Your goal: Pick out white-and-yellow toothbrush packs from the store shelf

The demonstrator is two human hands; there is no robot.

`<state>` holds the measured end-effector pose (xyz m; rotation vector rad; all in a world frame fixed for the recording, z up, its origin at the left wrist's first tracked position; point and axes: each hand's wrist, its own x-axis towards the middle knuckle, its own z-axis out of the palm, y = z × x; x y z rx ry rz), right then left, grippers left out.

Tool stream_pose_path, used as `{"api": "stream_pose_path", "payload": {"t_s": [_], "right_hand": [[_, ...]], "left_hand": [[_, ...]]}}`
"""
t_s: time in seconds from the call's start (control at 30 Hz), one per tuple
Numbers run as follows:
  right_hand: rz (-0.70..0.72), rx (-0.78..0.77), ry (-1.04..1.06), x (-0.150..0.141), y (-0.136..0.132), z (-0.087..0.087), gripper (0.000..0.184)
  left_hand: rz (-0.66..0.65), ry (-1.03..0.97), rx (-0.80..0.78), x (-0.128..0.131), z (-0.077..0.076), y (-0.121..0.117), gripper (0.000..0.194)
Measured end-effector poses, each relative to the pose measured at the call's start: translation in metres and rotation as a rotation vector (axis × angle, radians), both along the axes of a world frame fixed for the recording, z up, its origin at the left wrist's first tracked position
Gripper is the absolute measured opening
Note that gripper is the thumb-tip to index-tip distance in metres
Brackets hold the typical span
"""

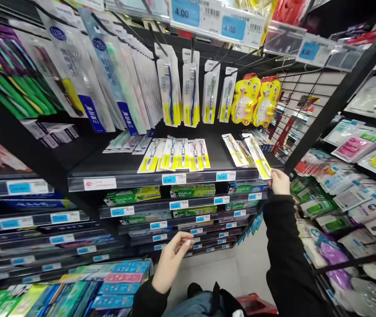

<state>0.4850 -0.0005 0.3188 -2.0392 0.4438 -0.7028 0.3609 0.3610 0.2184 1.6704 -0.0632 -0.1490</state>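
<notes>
My right hand (pixel 279 181) is closed on the lower end of a packaged toothbrush (pixel 256 154) at the right front edge of the shelf. The pack is white and yellow and slants back onto the shelf. Just left of it lie similar toothbrush packs (pixel 236 150), partly overlapped. My left hand (pixel 174 259) hangs low in front of the lower shelves, empty, fingers loosely bent and thumb a little apart. Farther left on the same shelf lie several more toothbrush packs (pixel 183 153) in small groups.
Toothbrush packs (pixel 169 88) hang from hooks above the shelf, with yellow duck-shaped packs (pixel 245 100) to the right. Toothpaste boxes (pixel 192 190) fill the tiers below. A black upright post (pixel 333 101) stands right of my right hand. Hanging packets (pixel 356 149) line the right side.
</notes>
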Motion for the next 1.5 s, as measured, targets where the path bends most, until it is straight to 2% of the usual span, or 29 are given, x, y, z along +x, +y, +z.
{"api": "stream_pose_path", "payload": {"t_s": [0.1, 0.2, 0.3, 0.47, 0.53, 0.6, 0.67, 0.77, 0.87, 0.97, 1.07, 1.17, 1.27, 1.4, 1.5], "right_hand": [[-0.093, -0.224, 0.204, 0.036, 0.001, 0.026, 0.037], [-0.138, -0.381, 0.315, 0.057, 0.012, 0.042, 0.036], [-0.118, -0.451, 0.404, 0.07, 0.02, 0.045, 0.036], [0.029, -0.599, 0.49, 0.08, 0.023, 0.039, 0.033], [0.001, -0.639, 0.471, 0.078, 0.024, 0.041, 0.033], [-0.049, -0.661, 0.388, 0.072, 0.028, 0.05, 0.033], [-0.004, -0.649, 0.244, 0.068, 0.039, 0.069, 0.031], [0.279, -0.603, 0.038, 0.085, 0.07, 0.112, 0.028], [0.446, -0.554, 0.061, 0.139, 0.115, 0.156, 0.041], [0.436, -0.494, 0.17, 0.206, 0.155, 0.182, 0.064], [0.304, -0.38, 0.174, 0.249, 0.179, 0.189, 0.078], [0.196, -0.242, 0.141, 0.259, 0.19, 0.185, 0.072], [0.119, -0.22, 0.114, 0.25, 0.194, 0.181, 0.062], [-0.039, -0.316, 0.049, 0.23, 0.187, 0.18, 0.061], [-0.021, -0.383, -0.008, 0.212, 0.174, 0.181, 0.053]], "left_hand": [[0.005, -0.033, 0.05, 0.009, 0.004, 0.005, 0.034], [0.029, -0.027, 0.061, 0.016, 0.001, 0.013, 0.037], [0.07, 0.005, 0.04, 0.019, -0.01, 0.021, 0.041], [0.11, 0.041, 0.007, 0.021, -0.036, 0.029, 0.045], [0.096, 0.055, 0.016, 0.022, -0.043, 0.03, 0.048], [0.089, 0.069, 0.033, 0.021, -0.047, 0.03, 0.051], [0.078, 0.078, 0.049, 0.021, -0.047, 0.029, 0.052], [0.043, 0.076, 0.068, 0.021, -0.042, 0.026, 0.052], [0.024, 0.055, 0.111, 0.019, -0.03, 0.021, 0.049], [-0.006, 0.036, 0.163, 0.012, -0.019, 0.016, 0.043], [-0.008, 0.029, 0.196, 0.002, -0.016, 0.019, 0.041], [0.049, 0.045, 0.191, -0.008, -0.02, 0.028, 0.043], [0.124, 0.067, 0.167, -0.016, -0.027, 0.04, 0.046], [0.177, 0.083, 0.158, -0.019, -0.028, 0.049, 0.044], [0.157, 0.087, 0.164, -0.016, -0.023, 0.048, 0.041]]}}
